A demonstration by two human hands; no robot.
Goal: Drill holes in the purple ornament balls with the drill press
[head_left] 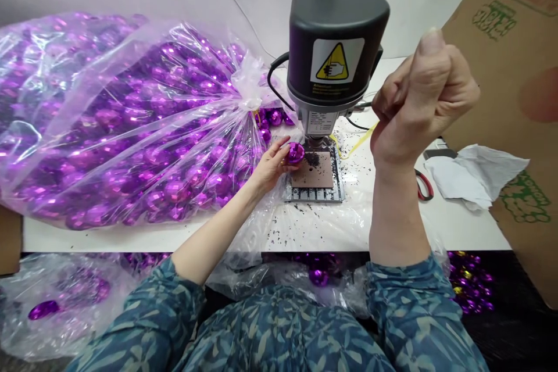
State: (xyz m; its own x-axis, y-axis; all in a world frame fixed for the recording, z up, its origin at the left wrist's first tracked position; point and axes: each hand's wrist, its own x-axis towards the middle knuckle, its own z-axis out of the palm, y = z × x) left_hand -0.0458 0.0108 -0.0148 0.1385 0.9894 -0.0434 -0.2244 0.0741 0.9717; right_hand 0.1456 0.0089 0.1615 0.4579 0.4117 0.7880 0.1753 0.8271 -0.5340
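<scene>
Item, left hand (274,163): fingers and thumb are grasping one shiny purple faceted ball (296,153). The ball is sitting at the fingertips, over the left edge of a brown square board (320,179); whether it is touching the board cannot be told.

Item, right hand (425,96): clenching in a fist, raised to the right of the black-housed upright drilling machine (340,17); a dark thin rod (363,105) is running toward its fingers, but what the fist is enclosing is hidden.

Beneath and just right of the left grip: dark fine shavings (312,158) are lying on the board, which is resting on a slotted grey metal base (320,194).

Left of the left grip: a large clear plastic sack (143,87), gathered at its neck, is bulging with purple balls.

Just beyond the left grip: loose purple balls (275,118) are lying by the sack's neck.

Between the hands: a thin yellow ribbon (362,139) is trailing across the white tabletop (131,240).

Below and right of the fist: a red-and-black curved handle (425,186) is showing beside crumpled white paper (473,177).

Far right of the fist: a printed brown cardboard box (501,87) is standing.
</scene>
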